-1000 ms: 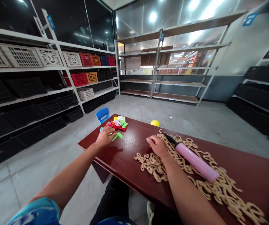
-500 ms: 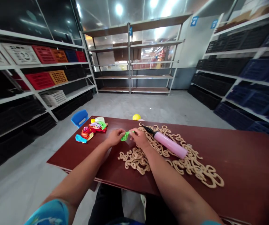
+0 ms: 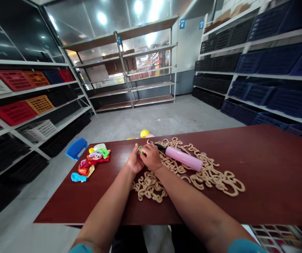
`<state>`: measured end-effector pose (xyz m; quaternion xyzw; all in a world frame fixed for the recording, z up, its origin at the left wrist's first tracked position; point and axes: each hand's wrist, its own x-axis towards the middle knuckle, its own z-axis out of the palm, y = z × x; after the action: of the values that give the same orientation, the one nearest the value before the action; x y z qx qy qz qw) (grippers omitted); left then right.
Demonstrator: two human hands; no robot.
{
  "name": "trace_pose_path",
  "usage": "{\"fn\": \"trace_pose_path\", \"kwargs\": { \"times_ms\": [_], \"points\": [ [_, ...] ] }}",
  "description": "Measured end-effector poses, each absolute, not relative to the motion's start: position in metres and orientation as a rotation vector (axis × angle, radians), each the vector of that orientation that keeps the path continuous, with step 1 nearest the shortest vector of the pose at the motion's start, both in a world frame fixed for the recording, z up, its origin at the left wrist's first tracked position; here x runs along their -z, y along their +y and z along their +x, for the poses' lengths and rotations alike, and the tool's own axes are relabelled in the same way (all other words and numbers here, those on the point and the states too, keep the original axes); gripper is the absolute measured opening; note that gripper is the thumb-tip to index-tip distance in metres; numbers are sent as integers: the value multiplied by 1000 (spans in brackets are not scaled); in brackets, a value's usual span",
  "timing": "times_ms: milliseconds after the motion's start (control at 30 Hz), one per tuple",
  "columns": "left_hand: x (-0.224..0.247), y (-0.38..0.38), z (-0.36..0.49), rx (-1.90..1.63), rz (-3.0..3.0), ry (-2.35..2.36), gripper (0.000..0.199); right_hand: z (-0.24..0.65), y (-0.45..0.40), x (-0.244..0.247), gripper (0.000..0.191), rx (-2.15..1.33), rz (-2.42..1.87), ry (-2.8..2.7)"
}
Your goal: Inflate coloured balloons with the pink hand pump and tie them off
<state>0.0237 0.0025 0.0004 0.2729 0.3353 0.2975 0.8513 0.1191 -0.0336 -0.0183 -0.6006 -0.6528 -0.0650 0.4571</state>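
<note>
A limp green balloon (image 3: 140,149) shows only in small part between my two hands, above the table. My left hand (image 3: 135,161) is turned palm inward with the balloon at its fingers. Curled over the balloon from the right, my right hand (image 3: 151,157) hides most of it. Just right of that hand lies a pink balloon pump (image 3: 184,159) with a black nozzle end. It rests on a spread of curly tan pieces (image 3: 151,186). To the left sits a pile of limp balloons (image 3: 98,154) in several colours, with a blue one (image 3: 78,177) nearest me.
The dark red table (image 3: 261,168) has a blue chair (image 3: 76,148) at its far left corner. Beyond the far edge show a yellow balloon (image 3: 144,133) and a pink one. Shelves with crates (image 3: 14,112) stand on both sides.
The view has turned to the right. My hands have come together, and the green balloon, stretched between them before, is now mostly covered by my fingers.
</note>
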Motion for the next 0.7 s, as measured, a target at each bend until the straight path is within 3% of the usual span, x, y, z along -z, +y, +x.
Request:
{"fn": "trace_pose_path", "kwargs": {
  "times_ms": [133,267,400,533,700],
  "points": [
    [13,16,13,-817,499,589,19,112,-42,13,10,186,-1406,-1742],
    [27,35,4,-1046,448,541,15,109,-47,8,18,168,-1307,-1742],
    [32,43,-3,-1036,435,412,10,110,-49,-10,15,139,-1238,-1653],
    [26,38,-6,-976,417,244,20,125,-52,-38,19,76,-1351,-1561],
    [26,38,-6,-1007,366,137,27,183,-75,-41,25,58,-1836,-1604]
  ]
}}
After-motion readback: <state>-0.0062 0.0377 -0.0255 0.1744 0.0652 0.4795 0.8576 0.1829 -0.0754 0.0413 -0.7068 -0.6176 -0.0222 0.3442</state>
